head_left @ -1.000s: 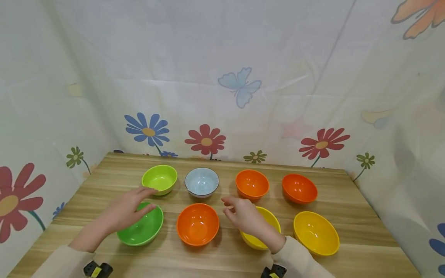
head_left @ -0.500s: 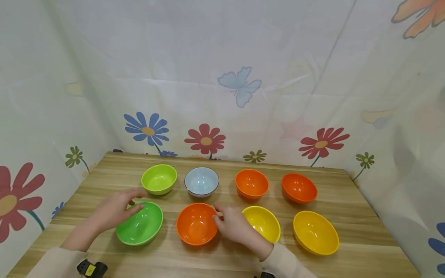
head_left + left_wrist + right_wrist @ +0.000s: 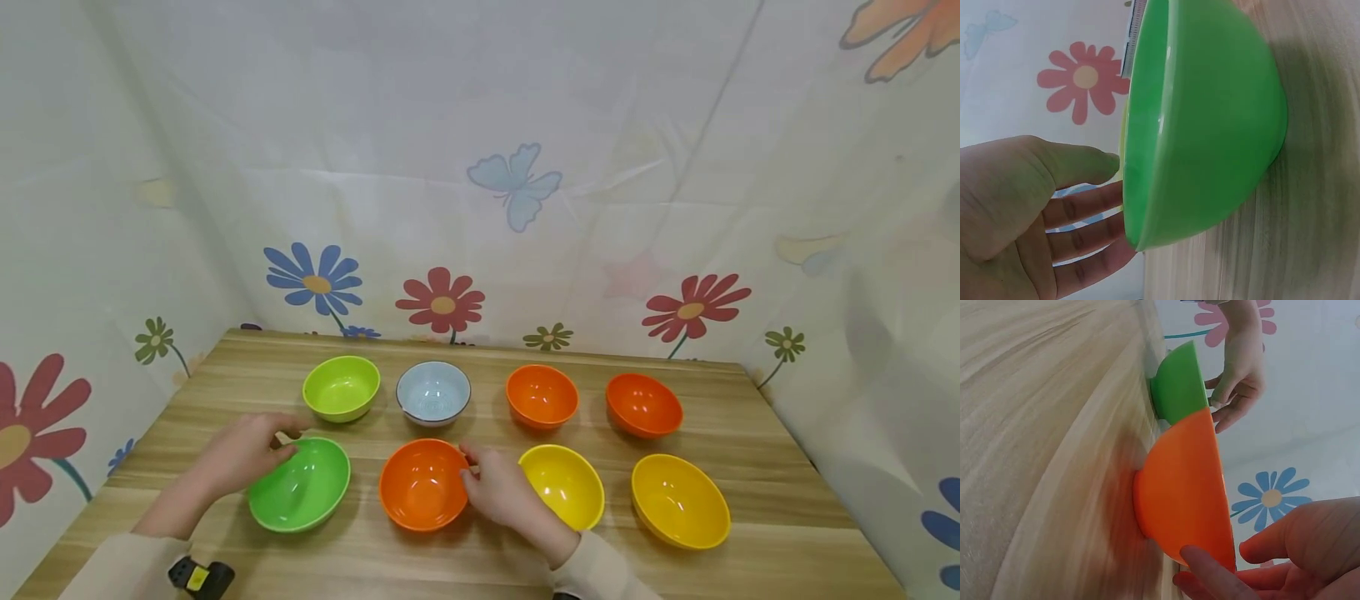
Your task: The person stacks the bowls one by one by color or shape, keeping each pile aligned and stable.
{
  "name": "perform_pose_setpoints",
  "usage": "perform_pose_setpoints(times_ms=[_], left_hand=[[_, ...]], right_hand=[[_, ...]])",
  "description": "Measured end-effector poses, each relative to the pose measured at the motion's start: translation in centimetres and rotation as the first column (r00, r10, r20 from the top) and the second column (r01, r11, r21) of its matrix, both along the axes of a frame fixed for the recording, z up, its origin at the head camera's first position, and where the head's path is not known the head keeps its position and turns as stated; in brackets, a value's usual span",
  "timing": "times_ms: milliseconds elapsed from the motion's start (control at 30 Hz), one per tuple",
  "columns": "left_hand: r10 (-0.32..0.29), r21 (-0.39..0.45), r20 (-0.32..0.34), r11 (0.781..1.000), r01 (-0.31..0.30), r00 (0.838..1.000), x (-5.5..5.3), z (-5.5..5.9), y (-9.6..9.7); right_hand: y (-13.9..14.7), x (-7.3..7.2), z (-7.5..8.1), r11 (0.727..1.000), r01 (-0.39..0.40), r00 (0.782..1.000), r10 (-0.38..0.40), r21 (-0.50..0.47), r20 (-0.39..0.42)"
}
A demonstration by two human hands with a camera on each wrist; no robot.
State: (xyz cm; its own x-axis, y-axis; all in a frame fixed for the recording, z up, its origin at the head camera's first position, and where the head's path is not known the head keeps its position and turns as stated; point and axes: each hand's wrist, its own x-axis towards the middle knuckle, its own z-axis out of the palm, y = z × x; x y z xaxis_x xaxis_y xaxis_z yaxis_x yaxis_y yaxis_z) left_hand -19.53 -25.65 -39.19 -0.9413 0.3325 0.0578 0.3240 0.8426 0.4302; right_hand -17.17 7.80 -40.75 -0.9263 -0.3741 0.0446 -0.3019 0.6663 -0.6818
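Plainly, from the head view, the left hand (image 3: 243,450) is at the far left rim of the green bowl (image 3: 300,496), its thumb over the near side, while the right hand (image 3: 502,487) reaches the right edge of the orange bowl (image 3: 422,487), which stands between the hands. Just right of the right hand are a yellow bowl (image 3: 568,487) and, farther out, a second yellow bowl (image 3: 680,502). Beyond the left fingertips stands a lime bowl (image 3: 341,389); ahead of and between the hands, a pale blue bowl (image 3: 433,393); beyond the right hand, a smaller orange bowl (image 3: 542,397) and a red-orange bowl (image 3: 643,406). All rest on the wooden table (image 3: 420,571). At the left wrist, the left thumb and fingers are spread, the thumb tip by the green rim and the fingers partly hidden behind it; I cannot tell whether they touch. At the right wrist, the right hand's fingers lie along the orange bowl's outside, the thumb apart from them at the rim, leaving a narrow gap.
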Motion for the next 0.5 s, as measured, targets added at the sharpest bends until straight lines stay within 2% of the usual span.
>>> perform_pose_setpoints(times_ms=[300,500], left_hand=[[0.020,-0.041,-0.013,0.999,-0.020,1.000,-0.05,0.00,-0.06],[0.026,-0.056,0.009,0.998,-0.025,1.000,-0.18,0.01,-0.16]], right_hand=[[-0.18,0.10,-0.41,0.999,0.026,0.999,-0.026,-0.019,0.030],[-0.26,0.16,-0.36,0.998,0.037,0.999,-0.035,-0.048,0.041]])
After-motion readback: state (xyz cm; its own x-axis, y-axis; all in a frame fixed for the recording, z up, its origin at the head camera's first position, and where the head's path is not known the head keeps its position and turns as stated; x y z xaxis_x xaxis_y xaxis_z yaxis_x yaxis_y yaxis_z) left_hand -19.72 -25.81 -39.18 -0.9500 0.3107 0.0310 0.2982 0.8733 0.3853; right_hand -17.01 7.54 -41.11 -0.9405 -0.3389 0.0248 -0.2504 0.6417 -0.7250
